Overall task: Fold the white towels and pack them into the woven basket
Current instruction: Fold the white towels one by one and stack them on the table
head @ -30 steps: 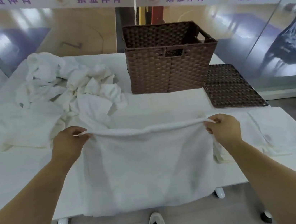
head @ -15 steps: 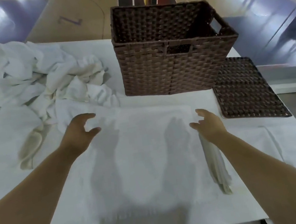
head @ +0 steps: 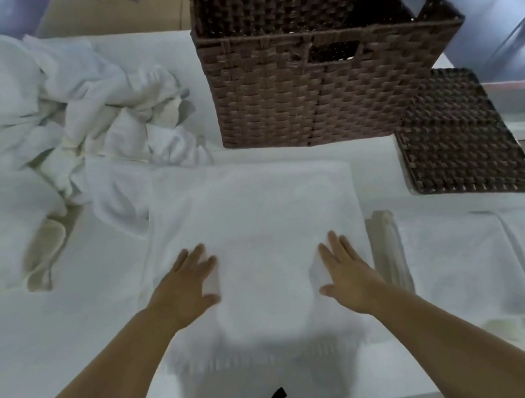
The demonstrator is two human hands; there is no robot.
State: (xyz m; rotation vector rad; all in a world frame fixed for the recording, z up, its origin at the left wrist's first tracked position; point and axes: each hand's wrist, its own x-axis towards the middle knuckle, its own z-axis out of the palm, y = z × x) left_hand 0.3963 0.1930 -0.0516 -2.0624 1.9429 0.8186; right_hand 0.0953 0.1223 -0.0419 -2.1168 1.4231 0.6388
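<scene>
One towel is spread flat on the white tabletop, just in front of one woven basket. Two hands are laid palm-down on its near half: the left hand on the left side and the right hand on the right, fingers straight and slightly spread, nothing gripped. Both forearms are extended forward from the lower corners of the view, roughly parallel. A heap of crumpled white towels is piled at the far left of the tabletop; their number cannot be counted. One narrow folded cloth is seen just right of the spread towel, and another flat white sheet is spread further right. The basket stands upright with one cut-out handle in its near wall and one in its right wall; only dark weave is seen inside. One flat woven lid is laid beside the basket, to its right.
</scene>
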